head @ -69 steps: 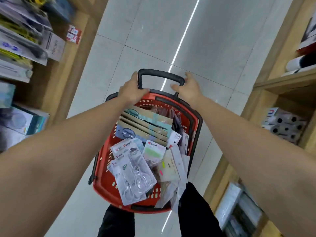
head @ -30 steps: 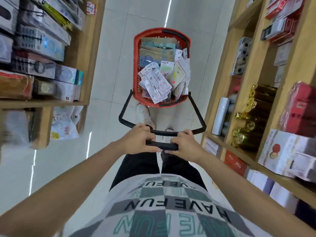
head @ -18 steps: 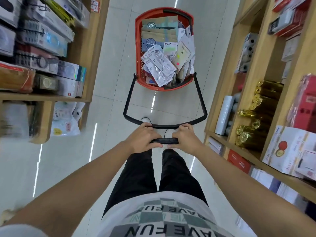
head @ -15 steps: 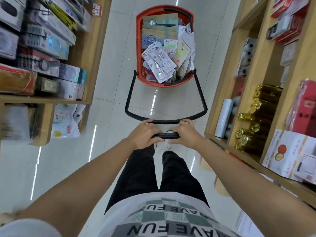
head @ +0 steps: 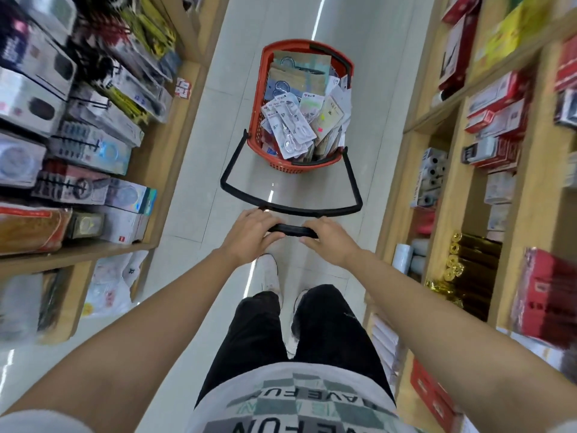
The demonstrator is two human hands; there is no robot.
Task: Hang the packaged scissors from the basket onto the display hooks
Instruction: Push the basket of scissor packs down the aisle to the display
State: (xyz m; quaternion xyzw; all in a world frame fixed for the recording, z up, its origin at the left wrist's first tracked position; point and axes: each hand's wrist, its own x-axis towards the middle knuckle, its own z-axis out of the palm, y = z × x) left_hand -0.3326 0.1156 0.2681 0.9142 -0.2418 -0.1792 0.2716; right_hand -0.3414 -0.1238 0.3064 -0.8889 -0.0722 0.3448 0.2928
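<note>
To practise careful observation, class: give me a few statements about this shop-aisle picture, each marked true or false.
1. The left hand and right hand both grip the black handle. True.
2. The red basket stands in an aisle between shelves. True.
3. The basket is empty. False: packaged scissors and other packs fill it.
4. The left hand holds a scissors pack. False: it grips the handle.

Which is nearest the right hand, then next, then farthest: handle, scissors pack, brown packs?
1. The handle, gripped by the right hand.
2. The scissors pack, at the basket's near end.
3. The brown packs, at its far end.
</note>
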